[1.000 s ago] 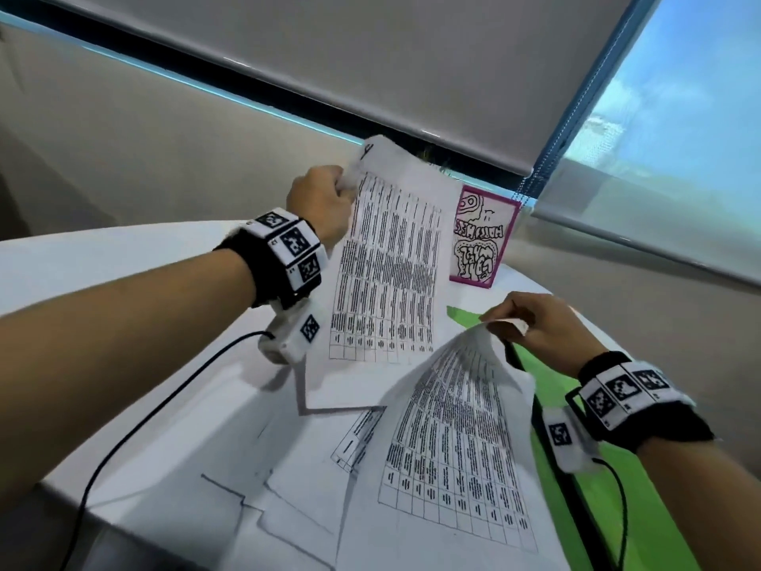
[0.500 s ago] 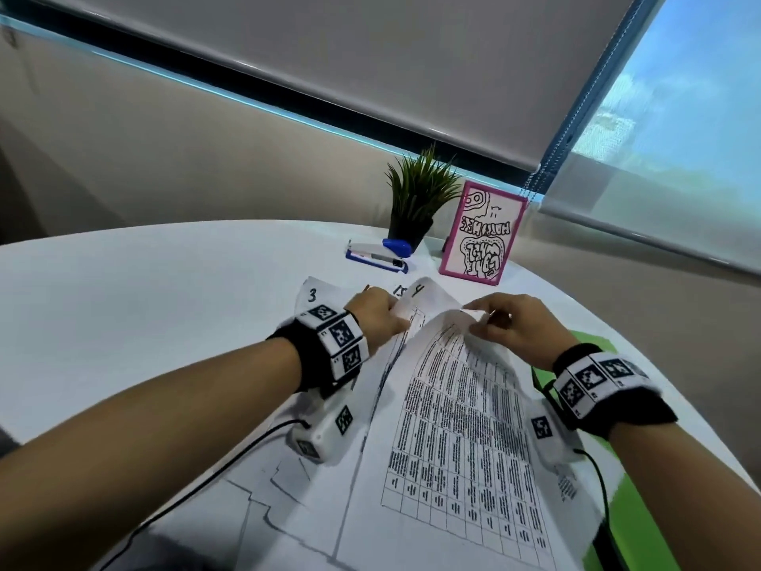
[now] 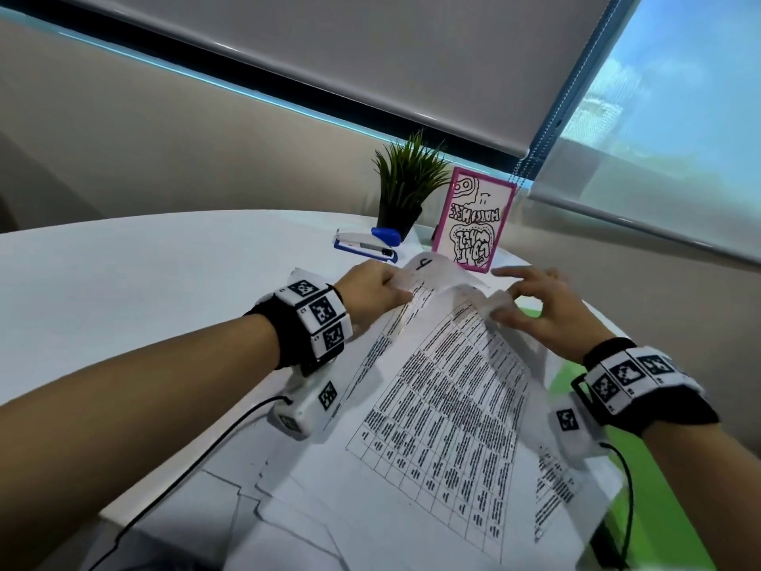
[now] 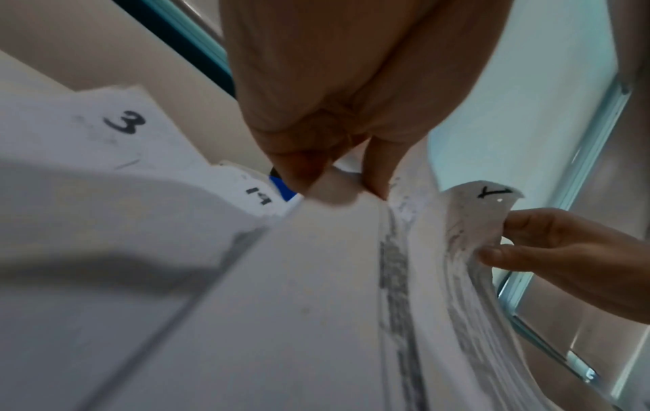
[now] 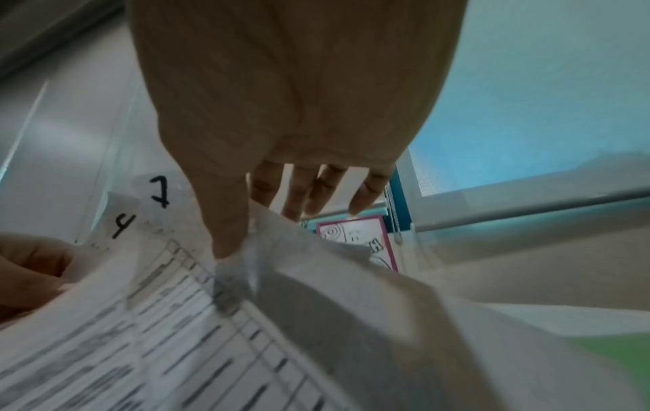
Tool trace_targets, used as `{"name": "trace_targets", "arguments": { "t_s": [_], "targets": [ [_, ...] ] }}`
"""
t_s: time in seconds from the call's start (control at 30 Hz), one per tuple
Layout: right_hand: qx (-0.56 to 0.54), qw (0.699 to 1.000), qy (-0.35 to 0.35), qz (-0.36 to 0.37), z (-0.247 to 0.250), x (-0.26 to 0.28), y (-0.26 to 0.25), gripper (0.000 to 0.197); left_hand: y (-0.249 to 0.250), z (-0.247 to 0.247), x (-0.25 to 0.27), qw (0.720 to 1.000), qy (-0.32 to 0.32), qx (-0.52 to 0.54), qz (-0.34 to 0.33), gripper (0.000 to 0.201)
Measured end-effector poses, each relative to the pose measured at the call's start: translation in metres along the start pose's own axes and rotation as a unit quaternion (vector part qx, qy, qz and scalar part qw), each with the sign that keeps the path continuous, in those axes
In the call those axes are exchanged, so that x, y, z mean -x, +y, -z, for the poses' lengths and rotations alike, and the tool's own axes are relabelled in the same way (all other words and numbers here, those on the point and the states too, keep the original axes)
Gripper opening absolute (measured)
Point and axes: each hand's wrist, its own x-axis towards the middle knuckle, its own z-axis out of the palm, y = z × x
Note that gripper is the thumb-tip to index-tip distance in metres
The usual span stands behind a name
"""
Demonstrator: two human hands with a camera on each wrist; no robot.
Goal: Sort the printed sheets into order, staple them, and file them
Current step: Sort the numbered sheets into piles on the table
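1. Your left hand (image 3: pixel 372 296) pinches the far left corner of the printed sheets (image 3: pixel 444 410), thumb and finger closed on the paper; the left wrist view shows hand-written page numbers at the corners, a 3 on a sheet lying further left
2. The sheets are thin, light and floppy: the top one arches up between your hands and will crease or slide off the others, so hold it by the corners near the numbers, not the middle
3. Your right hand (image 3: pixel 547 311) has its thumb (image 5: pixel 228 230) pressed on the far right corner of the top sheet, the other fingers spread and straight behind the paper
4. The pile lies fanned and out of square on a white table (image 3: pixel 144 290), smooth, so I judge paper will skate on it; a green folder (image 3: pixel 667 508) shows under the right edge
5. Beyond the sheets sit a blue stapler (image 3: pixel 366 244), a small potted plant (image 3: pixel 405 183) and a pink-framed card (image 3: pixel 473 224), with window blinds (image 3: pixel 370 55) behind
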Motion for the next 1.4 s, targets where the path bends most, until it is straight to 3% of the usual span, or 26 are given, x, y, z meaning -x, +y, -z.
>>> {"name": "trace_targets", "arguments": {
  "t_s": [0.07, 0.13, 0.2, 0.27, 0.33, 0.37, 0.43, 0.5, 0.57, 0.63, 0.73, 0.83, 0.97, 1.07, 1.2, 1.4],
  "targets": [
    [-0.002, 1.000, -0.002, 0.012, 0.015, 0.003, -0.007, 0.016, 0.013, 0.004, 0.000, 0.996, -0.058, 0.000, -0.064, 0.019],
    [-0.051, 0.998, -0.016, -0.025, 0.031, 0.007, -0.015, 0.012, 0.031, 0.007, 0.003, 0.990, -0.087, 0.004, -0.111, 0.017],
    [-0.133, 0.989, -0.015, -0.062, 0.046, 0.012, -0.022, 0.013, 0.049, 0.006, 0.007, 0.985, -0.101, 0.042, -0.136, 0.033],
    [-0.216, 0.974, 0.012, -0.072, 0.060, 0.024, -0.026, 0.020, 0.062, 0.003, 0.011, 0.984, -0.095, 0.131, -0.076, 0.057],
    [-0.277, 0.956, 0.049, -0.082, 0.074, 0.043, -0.022, 0.037, 0.062, -0.005, 0.008, 0.980, -0.078, 0.180, 0.026, 0.062],
    [-0.293, 0.950, 0.064, -0.088, 0.079, 0.054, -0.019, 0.047, 0.060, -0.011, 0.008, 0.985, -0.084, 0.141, 0.049, 0.054],
    [-0.291, 0.947, 0.079, -0.107, 0.084, 0.075, -0.014, 0.065, 0.049, -0.029, 0.008, 0.990, -0.130, -0.048, 0.031, 0.032],
    [-0.284, 0.947, 0.080, -0.128, 0.082, 0.094, -0.009, 0.062, 0.040, -0.052, 0.014, 0.973, -0.145, -0.177, 0.018, 0.021],
    [-0.286, 0.945, 0.074, -0.143, 0.075, 0.110, -0.003, 0.056, 0.034, -0.075, 0.022, 0.971, -0.139, -0.188, 0.041, 0.014],
    [-0.282, 0.944, 0.069, -0.154, 0.067, 0.120, 0.008, 0.068, 0.036, -0.089, 0.027, 0.970, -0.134, -0.201, 0.034, 0.011],
    [-0.295, 0.938, 0.071, -0.168, 0.060, 0.124, 0.024, 0.077, 0.037, -0.097, 0.020, 0.961, -0.152, -0.232, 0.023, 0.039],
    [-0.298, 0.936, 0.069, -0.172, 0.060, 0.119, 0.031, 0.080, 0.026, -0.091, 0.002, 0.955, -0.145, -0.259, 0.018, 0.037],
    [-0.300, 0.936, 0.051, -0.175, 0.055, 0.102, 0.035, 0.071, 0.014, -0.058, -0.008, 0.952, -0.083, -0.289, 0.054, 0.035],
    [-0.285, 0.942, 0.018, -0.178, 0.041, 0.079, 0.033, 0.057, 0.006, -0.039, -0.008, 0.952, -0.075, -0.284, 0.088, 0.038],
    [-0.175, 0.973, -0.042, -0.147, 0.018, 0.039, 0.026, 0.030, -0.002, -0.030, -0.010, 0.950, -0.078, -0.287, 0.098, 0.036],
    [-0.006, 0.984, -0.104, -0.144, -0.014, -0.006, 0.013, 0.022, -0.004, -0.006, -0.009, 0.940, -0.041, -0.326, 0.090, 0.036]
  ]
}}
